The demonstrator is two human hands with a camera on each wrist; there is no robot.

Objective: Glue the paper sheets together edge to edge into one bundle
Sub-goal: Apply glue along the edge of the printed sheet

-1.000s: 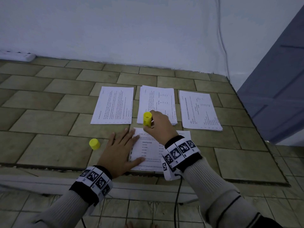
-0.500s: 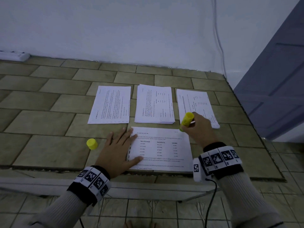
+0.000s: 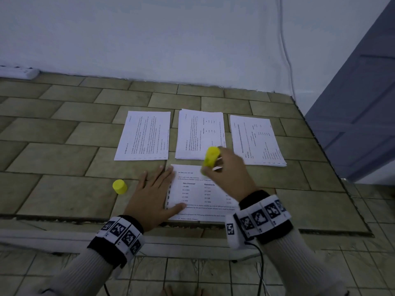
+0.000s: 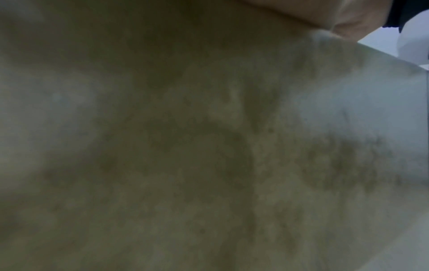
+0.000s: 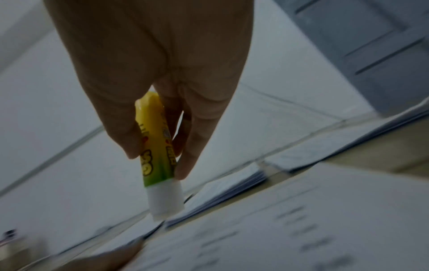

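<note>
- My right hand (image 3: 229, 174) grips the glue stick (image 3: 211, 157), fingers (image 5: 197, 146) and thumb curled narrow round its yellow-green barrel, which tilts with the yellow end up and away from me.
- In the right wrist view the stick's white uncapped tip (image 5: 166, 201) points down at the far edge of the near sheet (image 3: 205, 195); blur keeps me from telling whether it touches the paper.
- My left hand (image 3: 155, 195) lies flat, fingers straight and spread wide, pressing on the near sheet's left edge, with the thumb on the lower left part of the page and the palm on the tiled surface (image 3: 64, 189) beside it.
- The near sheet lies crosswise in front of me, printed with a table of dates, a row of punched marks down its left edge.
- Beyond it three piles of printed paper lie in a row, apart from one another: the left pile (image 3: 144, 137), the middle pile (image 3: 197, 129) just past my right hand, and the right pile (image 3: 256, 139).
- The yellow cap (image 3: 119, 186) stands on the tiles just left of my left hand, not touching it.
- The left wrist view is a brownish blur.
- A white power strip (image 3: 19, 71) lies by the wall at far left; a grey door (image 3: 359, 116) is at right.
</note>
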